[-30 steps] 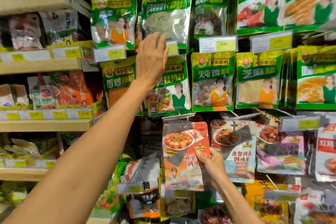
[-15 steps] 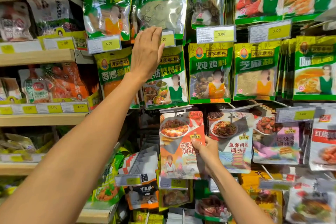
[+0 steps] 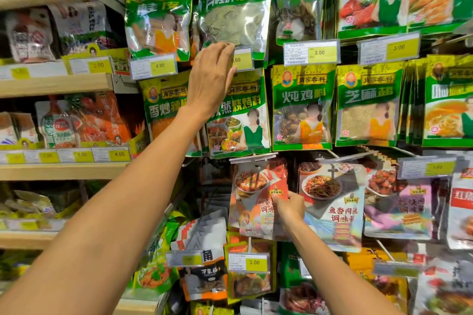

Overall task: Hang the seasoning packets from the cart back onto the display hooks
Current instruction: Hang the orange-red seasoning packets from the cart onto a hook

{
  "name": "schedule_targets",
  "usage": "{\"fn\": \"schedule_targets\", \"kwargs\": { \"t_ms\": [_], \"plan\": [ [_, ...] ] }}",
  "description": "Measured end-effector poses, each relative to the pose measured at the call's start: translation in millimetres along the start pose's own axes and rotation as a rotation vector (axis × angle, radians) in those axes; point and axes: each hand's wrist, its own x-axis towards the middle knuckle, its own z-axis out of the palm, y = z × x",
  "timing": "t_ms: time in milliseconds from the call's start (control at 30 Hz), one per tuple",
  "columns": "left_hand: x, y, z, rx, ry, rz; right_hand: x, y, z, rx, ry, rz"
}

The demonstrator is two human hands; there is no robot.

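right hand (image 3: 290,208) on red seasoning packet (image 3: 252,183)

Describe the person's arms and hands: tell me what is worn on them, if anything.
Both arms are bare as far as the view shows: no sleeve reaches the left forearm or the right forearm. The left hand and the right hand wear no gloves, and neither wrist carries a watch or bracelet. Rings cannot be told: the fingers are partly hidden.

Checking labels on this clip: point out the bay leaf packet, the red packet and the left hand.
bay leaf packet (image 3: 236,16): head view, clear window with leaves.
red packet (image 3: 250,181): head view, dish photo near top.
left hand (image 3: 208,79): head view, back of hand.
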Motion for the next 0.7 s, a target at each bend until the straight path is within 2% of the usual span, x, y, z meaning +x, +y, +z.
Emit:
{"fn": "schedule_targets", "kwargs": {
  "t_ms": [233, 400, 533, 700],
  "plan": [
    [0, 0, 3, -0.005, -0.005, -0.022, 10, -13, 12, -0.077, 0.094, 0.051],
    [0, 0, 3, -0.016, -0.006, -0.021, 6, -19, 16, -0.119, 0.036, 0.054],
    [1, 2, 1, -0.031, 0.01, -0.018, -9, -15, 12, -0.167, 0.022, -0.021],
    [1, 4, 0, -0.036, 0.013, -0.024, -34, -11, 3, -0.2, 0.009, -0.202]
  ]
}}
